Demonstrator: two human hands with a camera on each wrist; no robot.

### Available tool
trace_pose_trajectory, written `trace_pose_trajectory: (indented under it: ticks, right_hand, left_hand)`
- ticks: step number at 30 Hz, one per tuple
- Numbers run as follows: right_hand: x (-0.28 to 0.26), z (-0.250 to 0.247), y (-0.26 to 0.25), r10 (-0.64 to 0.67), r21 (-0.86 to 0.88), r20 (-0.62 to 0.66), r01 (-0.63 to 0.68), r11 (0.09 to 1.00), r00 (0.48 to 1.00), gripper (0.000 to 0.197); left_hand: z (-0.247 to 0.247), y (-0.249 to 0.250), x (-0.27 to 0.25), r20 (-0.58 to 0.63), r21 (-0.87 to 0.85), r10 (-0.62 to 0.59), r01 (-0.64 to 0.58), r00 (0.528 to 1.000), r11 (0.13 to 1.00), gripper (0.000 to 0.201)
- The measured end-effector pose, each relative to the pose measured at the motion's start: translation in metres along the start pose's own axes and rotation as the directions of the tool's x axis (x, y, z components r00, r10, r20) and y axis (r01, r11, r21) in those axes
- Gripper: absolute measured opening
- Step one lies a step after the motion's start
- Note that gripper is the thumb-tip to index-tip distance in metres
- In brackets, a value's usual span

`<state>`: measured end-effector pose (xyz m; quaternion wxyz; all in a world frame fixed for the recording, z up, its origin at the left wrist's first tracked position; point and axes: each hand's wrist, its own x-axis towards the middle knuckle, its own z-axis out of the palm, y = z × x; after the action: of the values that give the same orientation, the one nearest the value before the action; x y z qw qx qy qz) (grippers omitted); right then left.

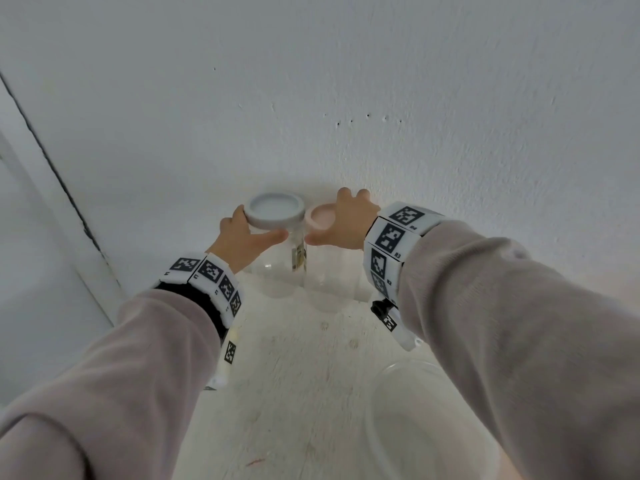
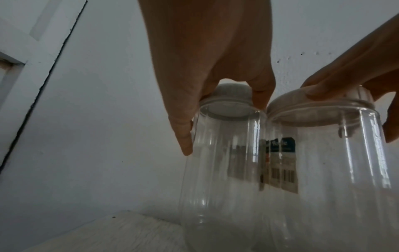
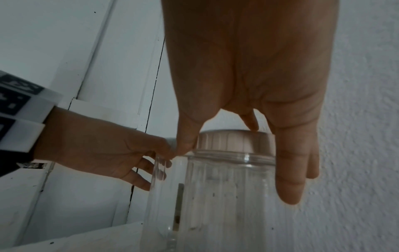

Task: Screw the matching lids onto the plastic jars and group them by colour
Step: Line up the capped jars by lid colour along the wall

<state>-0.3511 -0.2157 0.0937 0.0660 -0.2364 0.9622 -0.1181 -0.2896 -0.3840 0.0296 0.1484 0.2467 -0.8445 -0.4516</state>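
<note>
Clear plastic: left hand (image 1: 239, 237) grips the grey-lidded jar (image 2: 220, 162) below its grey lid (image 1: 274, 209); right hand (image 1: 343, 220) grasps the pink lid (image 3: 233, 141) on the adjacent jar (image 3: 226, 196). Both jars stand touching on the white table (image 1: 294, 375) by the wall (image 1: 346, 81).

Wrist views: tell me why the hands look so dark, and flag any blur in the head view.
Both wrist views: left hand and right hand are backlit against the pale wall, so they turn murky brown. Head view: bright and even, but the open jar at the bottom edge is soft and washed out.
</note>
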Motion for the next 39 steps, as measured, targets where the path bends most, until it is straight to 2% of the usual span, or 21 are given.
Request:
trace_pose_trajectory:
  ticks: [2, 10, 15, 20, 23, 26, 29, 31, 33, 35, 37, 39]
  right_hand:
    - [0.0, 0.001, 0.002, -0.022, 0.009, -0.004, 0.022, 1.0, 1.0, 0.093]
    - [-0.022, -0.025, 0.013, -0.106, -0.05, -0.024, 0.104, 0.993, 0.994, 0.082]
    - [-0.053, -0.057, 0.042, -0.182, -0.171, 0.067, 0.191, 0.966, 0.981, 0.084]
    - [-0.101, -0.068, 0.084, -0.176, -0.205, 0.206, 0.218, 0.954, 0.963, 0.087]
    - [-0.127, -0.063, 0.1, -0.18, -0.215, 0.334, 0.26, 0.941, 0.925, 0.09]
    - [-0.149, -0.05, 0.104, -0.193, -0.179, 0.456, 0.302, 0.936, 0.869, 0.096]
    - [-0.164, -0.032, 0.1, -0.215, -0.111, 0.54, 0.322, 0.94, 0.814, 0.105]
    - [-0.172, -0.02, 0.096, -0.21, -0.127, 0.568, 0.337, 0.933, 0.795, 0.112]
    - [-0.179, -0.01, 0.091, -0.202, -0.16, 0.573, 0.35, 0.923, 0.794, 0.115]
    - [-0.184, -0.004, 0.087, -0.204, -0.173, 0.556, 0.352, 0.92, 0.806, 0.116]
    - [-0.186, -0.001, 0.084, -0.211, -0.185, 0.529, 0.355, 0.916, 0.822, 0.114]
    - [-0.188, 0.001, 0.084, -0.216, -0.201, 0.503, 0.357, 0.912, 0.837, 0.114]
  left_hand:
    - [0.0, 0.003, 0.0, -0.031, 0.103, -0.025, 0.028, 0.999, 0.994, 0.069]
    - [-0.011, 0.013, -0.01, -0.005, 0.066, 0.02, -0.02, 1.0, 0.998, 0.083]
    - [-0.018, 0.022, -0.037, 0.016, 0.078, 0.064, -0.065, 0.998, 0.995, 0.1]
    - [-0.019, 0.037, -0.107, 0.129, 0.094, 0.129, -0.141, 0.983, 0.986, 0.11]
    - [-0.017, 0.043, -0.16, 0.266, 0.101, 0.181, -0.214, 0.947, 0.972, 0.112]
    - [-0.012, 0.044, -0.21, 0.404, 0.1, 0.208, -0.269, 0.891, 0.958, 0.108]
    - [-0.007, 0.046, -0.258, 0.517, 0.133, 0.187, -0.293, 0.836, 0.947, 0.097]
    - [-0.003, 0.048, -0.283, 0.579, 0.167, 0.165, -0.315, 0.798, 0.934, 0.09]
    - [0.005, 0.051, -0.303, 0.638, 0.26, 0.169, -0.416, 0.752, 0.871, 0.088]
    - [0.016, 0.051, -0.316, 0.644, 0.355, 0.173, -0.492, 0.745, 0.795, 0.084]
    - [0.024, 0.046, -0.322, 0.637, 0.388, 0.181, -0.514, 0.749, 0.765, 0.074]
    - [0.03, 0.043, -0.326, 0.664, 0.374, 0.169, -0.519, 0.729, 0.768, 0.067]
